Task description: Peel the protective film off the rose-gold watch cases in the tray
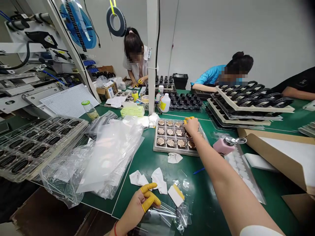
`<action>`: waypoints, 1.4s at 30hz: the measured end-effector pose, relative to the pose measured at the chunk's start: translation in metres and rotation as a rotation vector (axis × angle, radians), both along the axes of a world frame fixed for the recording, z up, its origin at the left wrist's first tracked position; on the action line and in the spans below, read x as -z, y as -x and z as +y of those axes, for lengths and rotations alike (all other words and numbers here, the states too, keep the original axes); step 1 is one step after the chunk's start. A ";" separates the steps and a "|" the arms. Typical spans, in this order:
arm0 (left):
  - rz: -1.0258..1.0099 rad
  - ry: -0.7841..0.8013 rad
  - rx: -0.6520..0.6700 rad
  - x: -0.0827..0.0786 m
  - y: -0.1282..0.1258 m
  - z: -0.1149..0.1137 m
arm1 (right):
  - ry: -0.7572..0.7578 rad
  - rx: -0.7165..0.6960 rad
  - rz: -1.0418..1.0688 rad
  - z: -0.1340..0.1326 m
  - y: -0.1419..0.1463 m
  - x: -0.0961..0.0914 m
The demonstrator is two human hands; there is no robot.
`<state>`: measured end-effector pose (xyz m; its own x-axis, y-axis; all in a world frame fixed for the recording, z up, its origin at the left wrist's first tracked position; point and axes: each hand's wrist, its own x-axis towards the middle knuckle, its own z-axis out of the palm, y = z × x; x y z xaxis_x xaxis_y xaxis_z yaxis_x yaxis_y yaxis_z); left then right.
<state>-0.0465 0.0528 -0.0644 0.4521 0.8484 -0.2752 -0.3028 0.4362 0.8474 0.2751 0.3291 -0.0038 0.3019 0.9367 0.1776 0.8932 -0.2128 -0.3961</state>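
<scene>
My right hand (pixel 192 126) reaches over the far right part of a clear plastic tray (pixel 180 151). Its fingers, in yellow finger cots, are curled, and whatever they grip is hidden. Rows of round, rose-gold watch-like parts (pixel 170 132) sit in the tray's compartments. Nearer to me, my left hand (pixel 141 203) hovers with its yellow-tipped fingers apart and nothing visible between them. Just below it lies clear plastic film (pixel 157 219). White wipes (pixel 159 180) and a small white-and-yellow pad (pixel 176 195) are close to its fingertips.
Stacked trays of dark parts (pixel 39 150) and plastic sheets (pixel 105 154) lie left. A pink pump bottle (pixel 224 146), a blue pen (pixel 199 170), an open cardboard box (pixel 275 157) and stacked trays (pixel 253 101) are right. A post (pixel 152 59) rises ahead; co-workers sit beyond.
</scene>
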 end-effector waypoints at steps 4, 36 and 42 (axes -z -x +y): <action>0.024 0.029 0.029 -0.004 0.001 0.002 | 0.113 -0.121 -0.046 0.017 0.013 0.001; 0.037 -0.098 -0.051 -0.009 0.016 -0.033 | 0.363 -0.683 0.340 -0.280 0.176 0.016; 0.036 -0.033 -0.039 -0.019 0.027 -0.031 | 0.082 -0.553 0.012 -0.260 0.167 0.026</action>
